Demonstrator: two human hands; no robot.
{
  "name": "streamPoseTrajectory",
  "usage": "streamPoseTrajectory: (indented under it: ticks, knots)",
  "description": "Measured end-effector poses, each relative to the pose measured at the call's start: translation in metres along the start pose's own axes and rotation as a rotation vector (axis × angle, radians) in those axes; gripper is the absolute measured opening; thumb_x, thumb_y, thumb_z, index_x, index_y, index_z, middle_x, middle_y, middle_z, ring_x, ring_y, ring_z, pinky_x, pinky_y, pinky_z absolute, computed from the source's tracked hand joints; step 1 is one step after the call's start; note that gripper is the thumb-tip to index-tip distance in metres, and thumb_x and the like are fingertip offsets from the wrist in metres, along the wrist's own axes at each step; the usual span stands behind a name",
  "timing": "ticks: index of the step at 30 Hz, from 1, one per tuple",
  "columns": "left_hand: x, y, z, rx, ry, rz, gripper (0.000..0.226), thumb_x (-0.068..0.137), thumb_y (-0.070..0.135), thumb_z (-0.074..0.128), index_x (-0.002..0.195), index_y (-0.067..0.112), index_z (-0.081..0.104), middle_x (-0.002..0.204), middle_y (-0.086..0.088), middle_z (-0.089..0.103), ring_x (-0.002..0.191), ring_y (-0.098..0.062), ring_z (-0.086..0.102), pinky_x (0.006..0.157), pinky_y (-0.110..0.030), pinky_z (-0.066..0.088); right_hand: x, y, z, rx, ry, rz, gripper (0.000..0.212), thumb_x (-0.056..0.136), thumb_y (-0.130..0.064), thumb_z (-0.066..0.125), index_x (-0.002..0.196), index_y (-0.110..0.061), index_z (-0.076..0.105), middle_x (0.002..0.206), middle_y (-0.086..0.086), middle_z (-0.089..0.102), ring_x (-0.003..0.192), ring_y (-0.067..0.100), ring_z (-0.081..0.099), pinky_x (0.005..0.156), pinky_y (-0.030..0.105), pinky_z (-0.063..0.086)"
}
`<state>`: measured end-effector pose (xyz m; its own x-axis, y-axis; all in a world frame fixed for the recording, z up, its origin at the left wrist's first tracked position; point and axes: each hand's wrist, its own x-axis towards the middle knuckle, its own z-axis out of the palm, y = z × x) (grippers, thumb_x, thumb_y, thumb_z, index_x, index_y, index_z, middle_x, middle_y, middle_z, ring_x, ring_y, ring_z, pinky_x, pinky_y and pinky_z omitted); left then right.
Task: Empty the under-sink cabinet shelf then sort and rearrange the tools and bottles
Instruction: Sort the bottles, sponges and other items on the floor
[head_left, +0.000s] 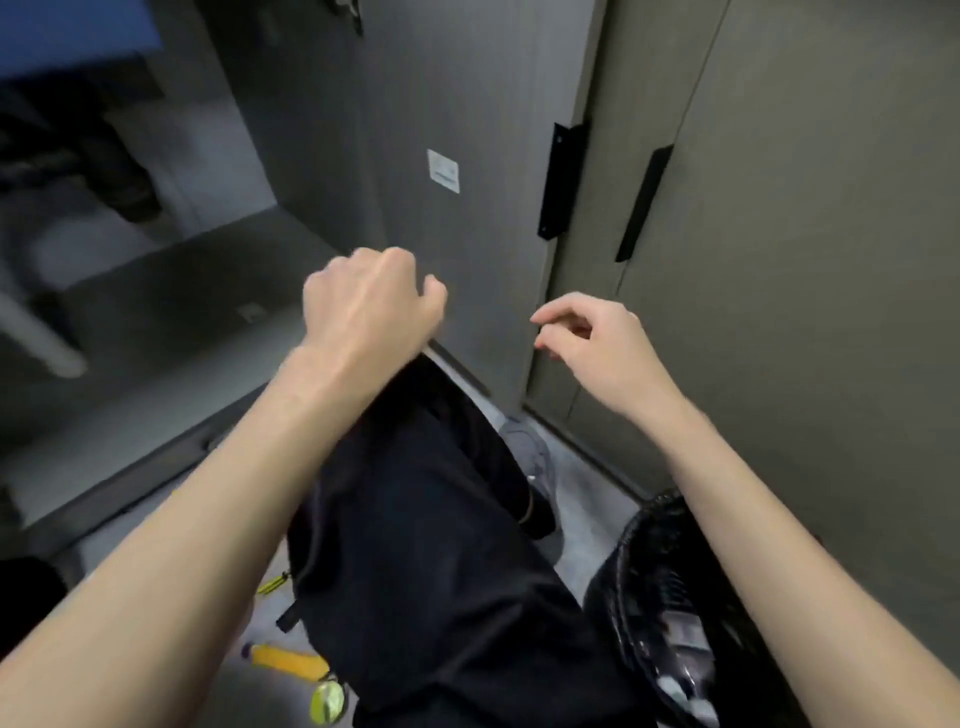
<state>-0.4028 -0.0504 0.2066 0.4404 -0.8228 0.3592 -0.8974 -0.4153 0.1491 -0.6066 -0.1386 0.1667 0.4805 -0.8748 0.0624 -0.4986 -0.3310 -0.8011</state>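
Head view — two hands, left hand (371, 301) fisted, right hand (587, 338) loose.

Left hand (371, 301) fisted, holding nothing, before open cabinet door (457, 104); right hand (587, 338) loosely curled beside it; yellow tools (291, 662) below.

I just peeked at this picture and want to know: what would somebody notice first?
Two bare arms reach forward in the middle: the left hand is curled like a fist before the open grey cabinet door, and the right hand hangs beside it with loosely bent fingers, holding nothing. Next come the two black handles on the doors at upper right. Down low, yellow tools lie on the floor and a black-lined bin stands at lower right.
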Motion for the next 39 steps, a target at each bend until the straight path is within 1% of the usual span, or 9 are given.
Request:
streamPoseTrajectory:
  ticks: [4,9,13,15,20,24,30,35,39]
  knots:
    - [0.012,-0.109,-0.014,0.023,-0.039,-0.216,0.033,0.084,0.043,0.044,0.082,0.020,0.067,0.076,-0.006,0.056,0.070,-0.032,0.047,0.063,-0.034,0.034,0.059,-0.092,0.062,-0.115,-0.178,-0.201,0.020,0.086,-0.025,0.058,0.098,-0.031,0.073,0.089,-0.013,0.072,0.093,0.012,0.066,0.091,0.035,0.052]
    - [-0.020,-0.238,0.012,0.055,-0.334,-0.494,0.039,0.084,0.048,0.049,0.100,0.019,0.068,0.098,-0.010,0.069,0.089,-0.034,0.064,0.070,-0.034,0.047,0.098,-0.190,0.168,-0.413,-0.537,-0.396,0.020,0.084,-0.033,0.054,0.097,-0.031,0.069,0.098,-0.005,0.069,0.091,0.021,0.065,0.077,0.034,0.052]
    - [-0.065,-0.306,0.044,-0.083,-0.520,-0.760,0.033,0.084,0.041,0.054,0.089,0.012,0.070,0.084,-0.010,0.072,0.076,-0.029,0.069,0.067,-0.030,0.054,0.105,-0.217,0.270,-0.636,-0.670,-0.539,0.032,0.088,-0.037,0.055,0.114,-0.024,0.068,0.110,0.005,0.065,0.095,0.031,0.061,0.077,0.036,0.046]
    - [-0.085,-0.325,0.066,-0.160,-0.585,-0.854,0.035,0.090,0.038,0.055,0.097,0.007,0.068,0.084,-0.013,0.070,0.072,-0.028,0.066,0.060,-0.028,0.051,0.103,-0.205,0.316,-0.704,-0.782,-0.507,0.034,0.091,-0.039,0.056,0.117,-0.019,0.066,0.113,0.007,0.066,0.095,0.030,0.064,0.083,0.039,0.052]
    - [-0.113,-0.340,0.125,-0.121,-0.739,-0.856,0.032,0.084,0.038,0.053,0.102,0.013,0.063,0.114,-0.014,0.068,0.102,-0.033,0.064,0.076,-0.034,0.048,0.090,-0.122,0.400,-0.665,-0.915,-0.238,0.028,0.095,-0.035,0.055,0.111,-0.014,0.064,0.108,0.009,0.067,0.098,0.027,0.065,0.091,0.044,0.054]
    - [-0.116,-0.338,0.180,-0.205,-0.811,-0.881,0.030,0.085,0.042,0.054,0.102,0.018,0.058,0.116,-0.011,0.065,0.099,-0.030,0.061,0.074,-0.032,0.044,0.073,-0.041,0.435,-0.580,-0.897,-0.017,0.020,0.094,-0.035,0.057,0.096,-0.015,0.060,0.096,0.008,0.063,0.098,0.029,0.066,0.085,0.037,0.054]
    - [-0.118,-0.340,0.254,-0.368,-0.786,-1.073,0.026,0.089,0.041,0.061,0.094,0.017,0.051,0.101,-0.009,0.058,0.086,-0.026,0.053,0.072,-0.029,0.041,0.057,0.048,0.472,-0.456,-0.851,0.256,0.039,0.101,-0.042,0.050,0.115,-0.007,0.060,0.119,0.017,0.064,0.106,0.031,0.061,0.085,0.035,0.047]
    - [-0.122,-0.340,0.300,-0.545,-0.752,-1.301,0.048,0.082,0.051,0.071,0.109,0.013,0.063,0.111,-0.009,0.066,0.098,-0.026,0.064,0.085,-0.033,0.053,0.044,0.079,0.502,-0.381,-0.795,0.267,0.030,0.101,-0.033,0.049,0.117,-0.007,0.050,0.116,0.016,0.063,0.099,0.031,0.060,0.078,0.032,0.040]
    - [-0.126,-0.334,0.317,-0.599,-0.672,-1.400,0.074,0.069,0.055,0.075,0.122,0.011,0.046,0.118,-0.009,0.061,0.109,-0.030,0.060,0.092,-0.036,0.050,0.040,0.085,0.525,-0.312,-0.737,0.315,0.033,0.100,-0.033,0.052,0.118,-0.006,0.046,0.115,0.018,0.063,0.104,0.037,0.062,0.079,0.035,0.040]
